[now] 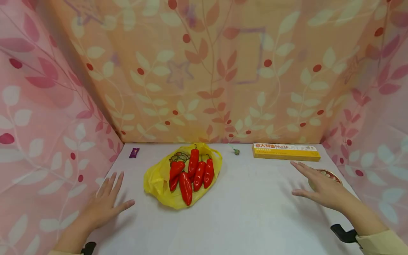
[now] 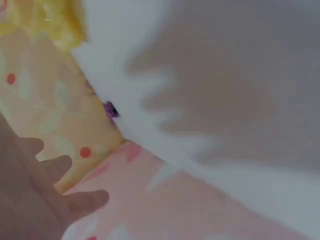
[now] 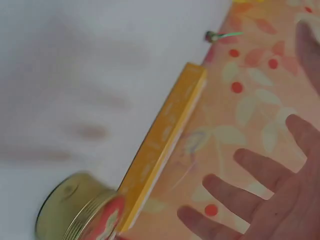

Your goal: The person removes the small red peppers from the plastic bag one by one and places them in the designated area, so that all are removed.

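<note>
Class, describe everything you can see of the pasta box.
The pasta box is long, narrow and straight-edged, seemingly card. Its mostly white upper face carries red lettering, including PASTA; the near side is yellow with fainter lettering. No opening shows. It lies on the table at the back right, lengthwise along the rear edge, near the patterned cloth; whether they touch is unclear. Neither the left hand nor the right hand touches it.

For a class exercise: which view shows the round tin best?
The right wrist view: the round tin shows its side and patterned end, though cropped. In the head view, the right hand hides part; the left wrist view shows none.
</note>
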